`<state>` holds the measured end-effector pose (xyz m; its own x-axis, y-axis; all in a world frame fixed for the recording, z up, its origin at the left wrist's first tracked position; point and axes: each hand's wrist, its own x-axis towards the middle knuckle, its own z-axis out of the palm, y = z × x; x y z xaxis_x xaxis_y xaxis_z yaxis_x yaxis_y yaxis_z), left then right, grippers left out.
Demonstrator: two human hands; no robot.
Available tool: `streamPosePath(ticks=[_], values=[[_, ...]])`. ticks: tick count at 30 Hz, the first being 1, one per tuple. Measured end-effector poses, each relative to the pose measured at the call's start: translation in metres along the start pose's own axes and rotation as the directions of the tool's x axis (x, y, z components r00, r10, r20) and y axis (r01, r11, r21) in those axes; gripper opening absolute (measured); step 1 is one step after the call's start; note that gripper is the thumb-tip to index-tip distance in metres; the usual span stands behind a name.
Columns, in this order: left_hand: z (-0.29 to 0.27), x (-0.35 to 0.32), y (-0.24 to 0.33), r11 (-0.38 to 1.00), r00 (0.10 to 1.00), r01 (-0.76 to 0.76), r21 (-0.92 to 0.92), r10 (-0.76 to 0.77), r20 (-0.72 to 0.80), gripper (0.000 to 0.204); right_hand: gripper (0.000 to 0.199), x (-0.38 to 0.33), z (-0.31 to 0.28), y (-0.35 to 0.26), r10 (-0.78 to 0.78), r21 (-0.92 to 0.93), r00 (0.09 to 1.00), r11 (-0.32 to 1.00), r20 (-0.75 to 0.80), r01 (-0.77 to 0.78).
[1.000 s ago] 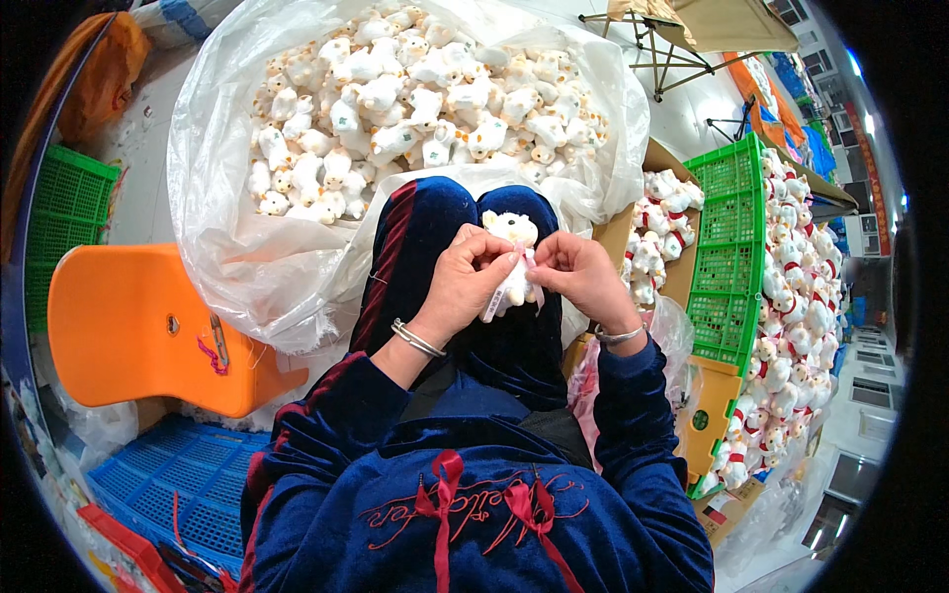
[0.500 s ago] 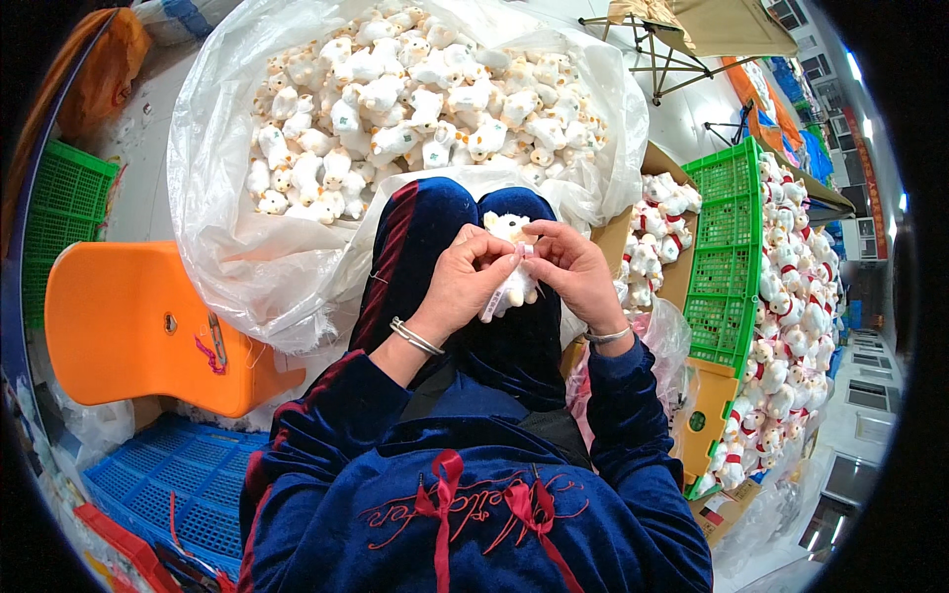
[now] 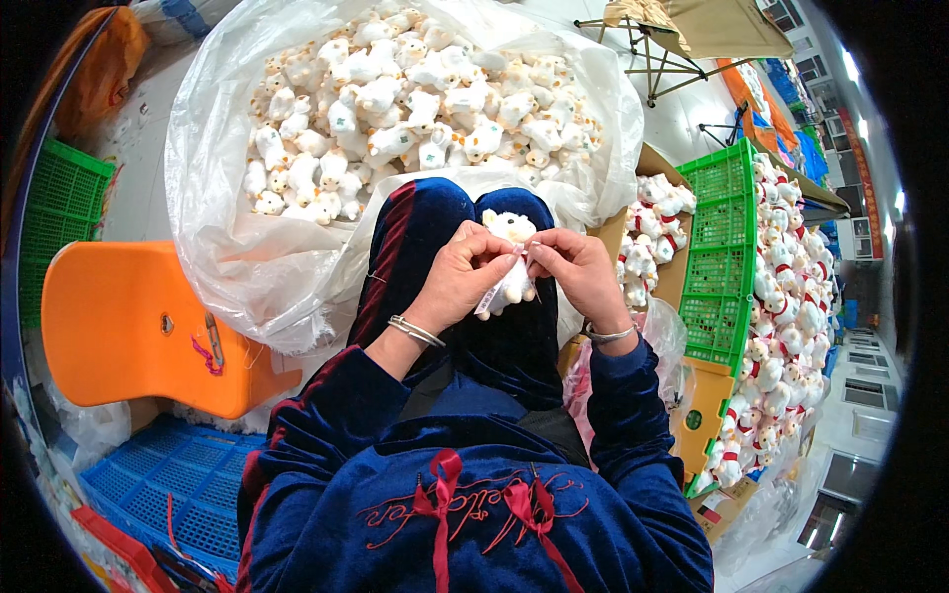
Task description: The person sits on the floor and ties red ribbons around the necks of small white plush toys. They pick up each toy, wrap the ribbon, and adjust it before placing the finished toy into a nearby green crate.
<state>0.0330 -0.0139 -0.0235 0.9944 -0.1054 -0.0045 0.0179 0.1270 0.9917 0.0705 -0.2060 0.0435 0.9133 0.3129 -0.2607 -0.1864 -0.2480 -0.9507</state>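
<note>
A small white plush animal (image 3: 510, 227) sits upright against my knees, its head up and its feet toward me. Around its neck runs a narrow pale ribbon (image 3: 490, 298), one tail hanging down beside the body. My left hand (image 3: 453, 285) pinches the ribbon at the toy's neck with thumb and forefinger. Opposite it, my right hand (image 3: 587, 279) also has a closed pinch on the ribbon, close to the left fingertips. The fingers cover part of the ribbon, so whether it is knotted cannot be seen.
Beyond my knees lies a large clear plastic bag (image 3: 213, 198) full of similar white plush toys. To the right are a cardboard box (image 3: 674, 259) and a green crate (image 3: 719, 262), with red-scarfed plush toys beyond. An orange chair (image 3: 109, 326) holding a small cutter (image 3: 214, 336) stands left, above a blue crate (image 3: 178, 474).
My right hand's fingers have drawn in from spread to a tighter pinch at the toy's neck. The left hand keeps its pinch almost in place.
</note>
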Motion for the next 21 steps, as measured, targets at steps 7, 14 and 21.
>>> streamPosePath(ticks=[7,14,21], values=[[-0.001,0.004,0.002,0.988,0.989,-0.137,0.068,0.132,0.072,0.012,0.014,0.001,0.000,-0.013,-0.275,-0.484,0.960,0.834,0.053,0.266],[-0.006,0.010,0.019,0.890,0.935,-0.341,0.302,0.286,0.210,0.009,0.012,0.008,-0.003,-0.024,0.009,-0.395,0.996,0.919,0.083,0.025],[0.002,0.008,0.020,0.888,0.958,-0.286,0.360,0.273,0.088,0.010,0.015,0.001,0.018,-0.032,-0.143,-0.643,0.988,0.751,0.064,0.151]])
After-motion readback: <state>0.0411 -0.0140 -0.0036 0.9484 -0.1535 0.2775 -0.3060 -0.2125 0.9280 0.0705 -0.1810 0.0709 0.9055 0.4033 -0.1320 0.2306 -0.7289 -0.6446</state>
